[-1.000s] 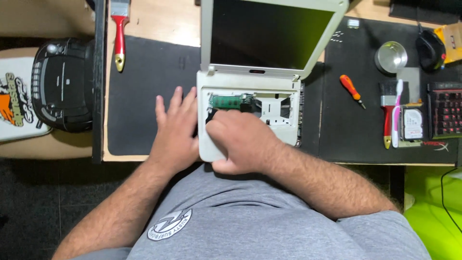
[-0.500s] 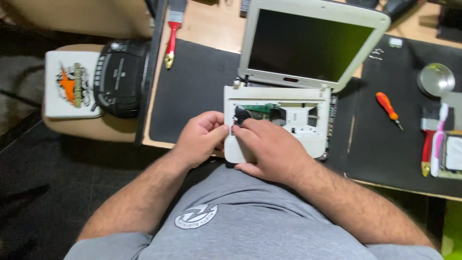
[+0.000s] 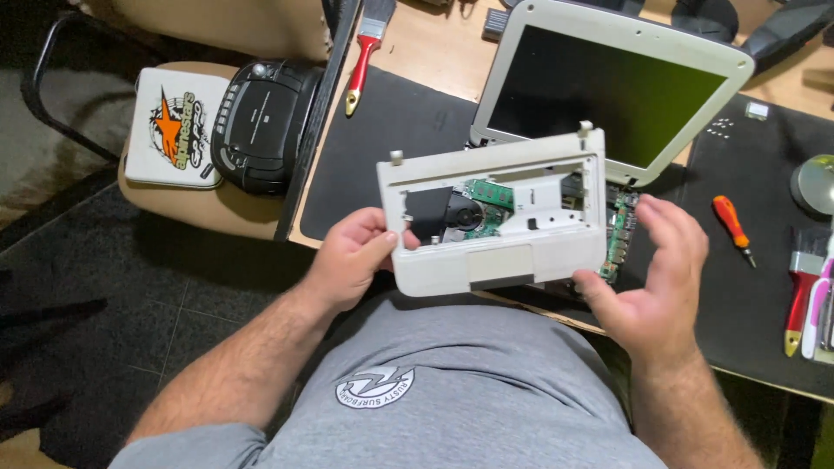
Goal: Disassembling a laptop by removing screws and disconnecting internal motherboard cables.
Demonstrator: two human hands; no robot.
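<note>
A small grey laptop (image 3: 608,95) stands open on a black mat (image 3: 382,148), its dark screen facing me. Its grey palm-rest cover (image 3: 499,265) is lifted off the base and tilted toward me. Through the cover's openings I see a green circuit board (image 3: 488,195) and a round black fan. My left hand (image 3: 352,256) grips the cover's left edge, thumb on top. My right hand (image 3: 656,278) is at the cover's right lower corner with fingers spread; its fingertips touch the edge beside the exposed board strip (image 3: 618,234).
An orange-handled screwdriver (image 3: 732,227) lies on the mat to the right. Red-handled brushes lie at the top left (image 3: 363,61) and far right (image 3: 799,295). A black portable radio (image 3: 265,122) and a white printed pad (image 3: 174,126) rest on a chair at left.
The palm-rest cover has come up off the laptop base, held by my left hand. My right hand has left the top of the base and moved out to the right, fingers open.
</note>
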